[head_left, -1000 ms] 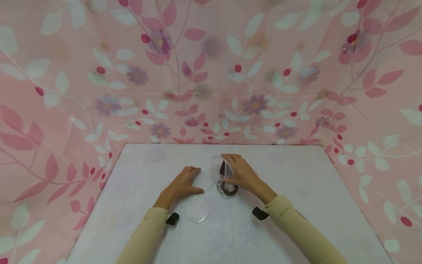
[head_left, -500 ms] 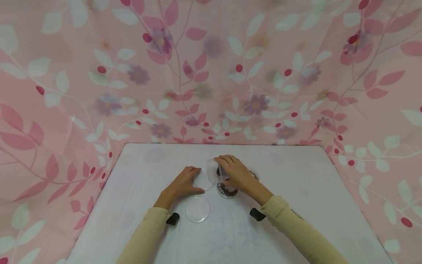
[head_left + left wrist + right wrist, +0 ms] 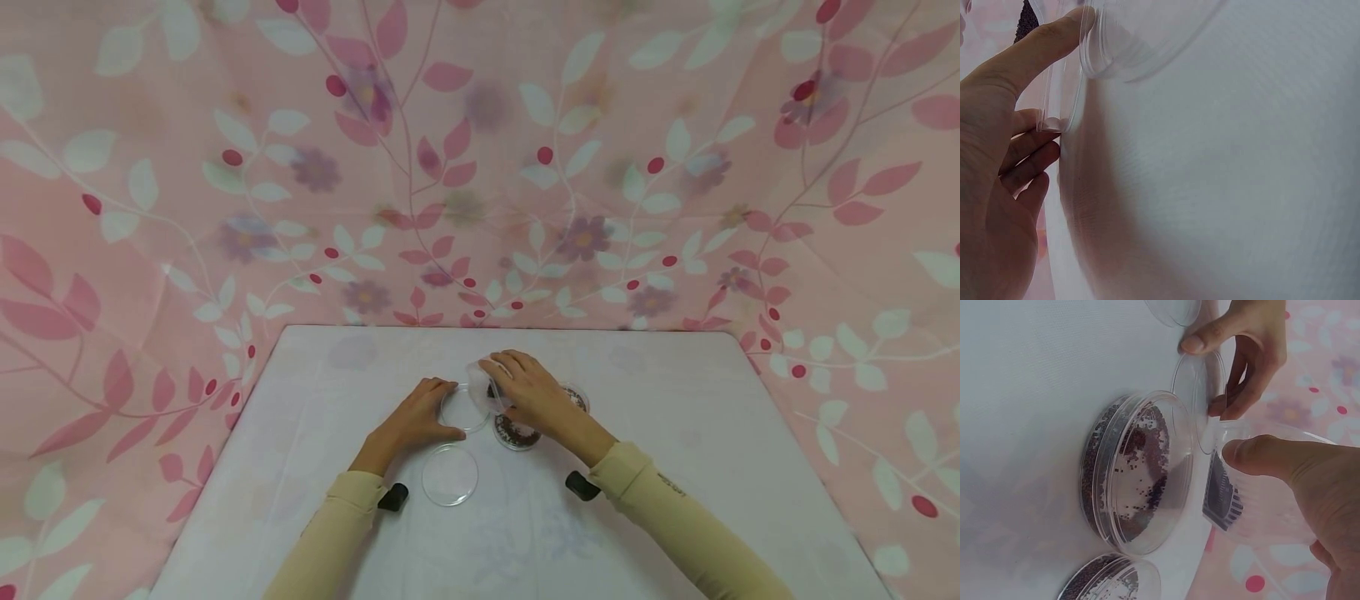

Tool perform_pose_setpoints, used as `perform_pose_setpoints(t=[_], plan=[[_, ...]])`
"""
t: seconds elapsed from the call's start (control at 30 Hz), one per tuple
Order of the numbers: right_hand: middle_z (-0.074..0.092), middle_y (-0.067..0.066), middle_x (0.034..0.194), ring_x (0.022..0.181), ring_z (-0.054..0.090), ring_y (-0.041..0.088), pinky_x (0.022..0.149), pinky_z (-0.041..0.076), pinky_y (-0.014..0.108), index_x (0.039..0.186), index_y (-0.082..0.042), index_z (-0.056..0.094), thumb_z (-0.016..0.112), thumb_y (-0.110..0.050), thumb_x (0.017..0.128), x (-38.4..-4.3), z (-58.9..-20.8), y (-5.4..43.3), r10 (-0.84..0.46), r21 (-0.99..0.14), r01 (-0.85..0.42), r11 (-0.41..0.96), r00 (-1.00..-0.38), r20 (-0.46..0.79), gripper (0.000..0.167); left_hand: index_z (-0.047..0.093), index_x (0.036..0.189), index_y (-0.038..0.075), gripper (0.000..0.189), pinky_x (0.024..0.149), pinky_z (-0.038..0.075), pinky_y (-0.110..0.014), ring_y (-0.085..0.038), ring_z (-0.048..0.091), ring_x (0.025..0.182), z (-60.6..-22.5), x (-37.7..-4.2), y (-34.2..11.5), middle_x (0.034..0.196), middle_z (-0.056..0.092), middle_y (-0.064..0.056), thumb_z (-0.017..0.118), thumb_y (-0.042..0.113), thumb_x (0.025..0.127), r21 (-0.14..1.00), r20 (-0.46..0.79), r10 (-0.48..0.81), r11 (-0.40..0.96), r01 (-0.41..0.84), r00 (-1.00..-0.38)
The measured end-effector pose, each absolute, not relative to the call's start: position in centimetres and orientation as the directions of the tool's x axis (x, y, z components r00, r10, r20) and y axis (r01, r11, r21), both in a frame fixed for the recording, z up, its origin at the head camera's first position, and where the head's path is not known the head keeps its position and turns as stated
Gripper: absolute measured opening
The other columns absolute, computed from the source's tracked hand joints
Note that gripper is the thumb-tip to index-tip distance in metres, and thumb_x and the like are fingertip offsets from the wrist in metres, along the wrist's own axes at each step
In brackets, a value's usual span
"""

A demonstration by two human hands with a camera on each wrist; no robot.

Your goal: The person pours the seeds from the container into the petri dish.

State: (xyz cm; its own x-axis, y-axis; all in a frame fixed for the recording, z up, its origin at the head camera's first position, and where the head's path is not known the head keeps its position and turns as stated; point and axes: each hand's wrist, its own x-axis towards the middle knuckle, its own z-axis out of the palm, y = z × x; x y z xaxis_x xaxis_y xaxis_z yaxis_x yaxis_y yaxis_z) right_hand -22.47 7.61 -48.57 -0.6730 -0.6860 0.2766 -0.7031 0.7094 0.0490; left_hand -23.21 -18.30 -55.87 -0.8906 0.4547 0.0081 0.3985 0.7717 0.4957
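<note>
Clear and round, an empty petri dish (image 3: 467, 410) stands on the table, and my left hand (image 3: 408, 418) holds its rim between thumb and fingers. My right hand (image 3: 534, 395) grips a clear plastic cup (image 3: 1275, 494), tilted with its mouth toward that dish. Dark granules (image 3: 1220, 492) are gathered inside the cup, near its mouth. Just below the right hand lies a petri dish (image 3: 517, 435) with dark granules spread unevenly over its bottom. A second petri dish (image 3: 577, 395) with granules is partly hidden behind the right hand.
Nearer the person, another empty clear dish (image 3: 450, 475) lies on the white-covered table (image 3: 675, 467). Black wrist-camera mounts (image 3: 582, 485) sit under both forearms. A pink floral cloth (image 3: 480, 167) hangs behind the table's far edge.
My right hand has moved left with the cup, from above the dish of granules to the empty dish's right side. The right-hand granule dish has come into view. My left hand stays put.
</note>
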Motion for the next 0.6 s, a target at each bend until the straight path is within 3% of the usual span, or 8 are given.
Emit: perform_pose_setpoints(t=[0.6], plan=[[0.051, 0.010, 0.143, 0.133, 0.046, 0.029, 0.115, 0.038, 0.043, 0.146, -0.013, 0.040, 0.090, -0.029, 0.069, -22.44, -48.48, 7.32, -0.727, 0.171, -0.718, 0.675, -0.608, 0.319, 0.093, 0.050, 0.142, 0.014, 0.092, 0.112, 0.041, -0.042, -0.021, 0.046, 0.133, -55.89, -23.28, -18.33, 0.139, 0.054, -0.005, 0.082, 0.059, 0.069, 0.494, 0.014, 0.463, 0.767, 0.409, -0.886]])
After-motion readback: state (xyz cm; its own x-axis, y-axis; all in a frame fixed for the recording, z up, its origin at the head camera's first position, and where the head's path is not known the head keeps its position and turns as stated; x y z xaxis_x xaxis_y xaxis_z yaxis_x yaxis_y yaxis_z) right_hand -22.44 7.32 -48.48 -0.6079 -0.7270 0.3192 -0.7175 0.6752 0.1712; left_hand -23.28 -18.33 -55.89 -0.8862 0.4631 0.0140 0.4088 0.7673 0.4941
